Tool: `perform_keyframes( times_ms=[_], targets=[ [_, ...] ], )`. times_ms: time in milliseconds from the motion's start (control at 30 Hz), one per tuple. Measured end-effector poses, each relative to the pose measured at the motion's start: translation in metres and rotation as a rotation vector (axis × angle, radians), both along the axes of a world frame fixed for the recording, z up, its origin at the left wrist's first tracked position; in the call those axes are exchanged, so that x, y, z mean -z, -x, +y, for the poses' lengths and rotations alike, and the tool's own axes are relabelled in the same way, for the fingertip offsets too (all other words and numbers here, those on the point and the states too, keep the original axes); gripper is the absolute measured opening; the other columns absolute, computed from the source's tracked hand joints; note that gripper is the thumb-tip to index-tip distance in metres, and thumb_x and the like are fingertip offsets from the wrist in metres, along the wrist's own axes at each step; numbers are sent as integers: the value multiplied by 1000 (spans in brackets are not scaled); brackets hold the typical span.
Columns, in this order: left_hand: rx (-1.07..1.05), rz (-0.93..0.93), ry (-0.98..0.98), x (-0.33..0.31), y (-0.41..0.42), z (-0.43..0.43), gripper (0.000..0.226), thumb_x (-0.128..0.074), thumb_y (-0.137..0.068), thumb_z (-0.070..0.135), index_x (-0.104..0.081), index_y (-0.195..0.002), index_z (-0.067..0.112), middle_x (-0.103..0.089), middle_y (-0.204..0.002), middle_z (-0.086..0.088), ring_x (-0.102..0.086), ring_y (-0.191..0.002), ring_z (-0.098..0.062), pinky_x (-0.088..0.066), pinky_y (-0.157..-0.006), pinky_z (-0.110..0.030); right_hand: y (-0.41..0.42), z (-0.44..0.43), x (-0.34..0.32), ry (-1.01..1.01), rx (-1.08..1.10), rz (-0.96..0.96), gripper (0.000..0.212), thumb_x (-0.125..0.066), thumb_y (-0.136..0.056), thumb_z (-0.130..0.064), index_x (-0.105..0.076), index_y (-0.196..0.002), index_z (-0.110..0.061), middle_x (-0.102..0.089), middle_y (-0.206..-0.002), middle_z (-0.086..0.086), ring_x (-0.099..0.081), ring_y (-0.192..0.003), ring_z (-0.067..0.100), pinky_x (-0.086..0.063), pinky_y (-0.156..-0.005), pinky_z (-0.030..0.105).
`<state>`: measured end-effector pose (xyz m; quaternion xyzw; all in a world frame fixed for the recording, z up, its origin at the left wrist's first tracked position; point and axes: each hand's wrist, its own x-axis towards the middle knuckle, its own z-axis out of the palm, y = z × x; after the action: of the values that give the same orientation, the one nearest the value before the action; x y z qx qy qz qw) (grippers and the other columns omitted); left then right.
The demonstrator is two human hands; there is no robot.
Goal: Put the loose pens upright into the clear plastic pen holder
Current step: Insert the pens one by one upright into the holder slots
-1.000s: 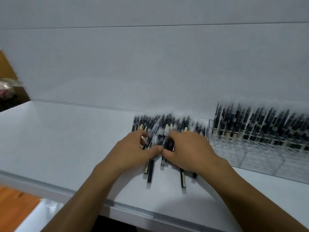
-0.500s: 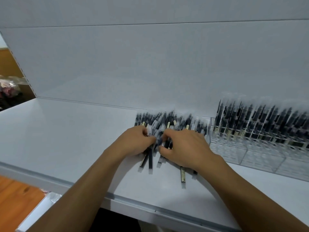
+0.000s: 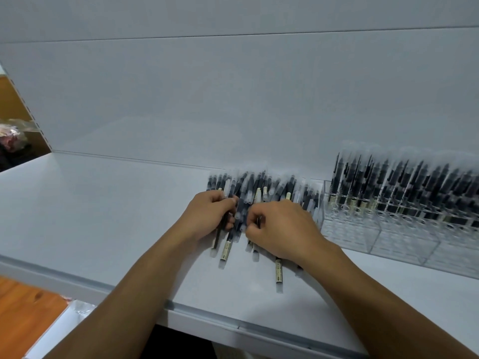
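Note:
A heap of loose black pens with clear caps (image 3: 261,185) lies on the white shelf against the back wall. My left hand (image 3: 207,216) lies on the heap's left part, its fingers curled round a few pens. My right hand (image 3: 280,226) sits just to the right, fingers curled and pinching pens from the heap. A single pen (image 3: 278,272) lies apart, nearer the front. The clear plastic pen holder (image 3: 375,229) stands at the right, its back rows filled with upright pens and its front holes bare.
The white shelf (image 3: 103,216) has a raised front edge and a white back wall. A wooden floor shows at lower left, and a white box edge (image 3: 51,330) lies below the shelf. Wrapped goods sit at far left.
Both hands have shifted slightly back into the heap and curled tighter round pens. The view has moved a little closer.

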<state>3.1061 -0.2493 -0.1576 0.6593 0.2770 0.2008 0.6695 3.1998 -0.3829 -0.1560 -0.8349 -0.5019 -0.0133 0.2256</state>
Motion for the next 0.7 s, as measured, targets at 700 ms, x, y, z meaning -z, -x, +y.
perform_keyframes(
  times_ms=[700],
  targets=[
    [76,-327,-177,-17,-41,-31,19,-54,-98,33,-70,-107,27,-59,-68,7,-40,-48,-4,-33,-44,-15,-34,-59,-49,-491,47,451,23,-66,-91,-26,-51,-101,-40,-72,-75,-13,-64,-60,1,-47,-59,20]
  ],
)
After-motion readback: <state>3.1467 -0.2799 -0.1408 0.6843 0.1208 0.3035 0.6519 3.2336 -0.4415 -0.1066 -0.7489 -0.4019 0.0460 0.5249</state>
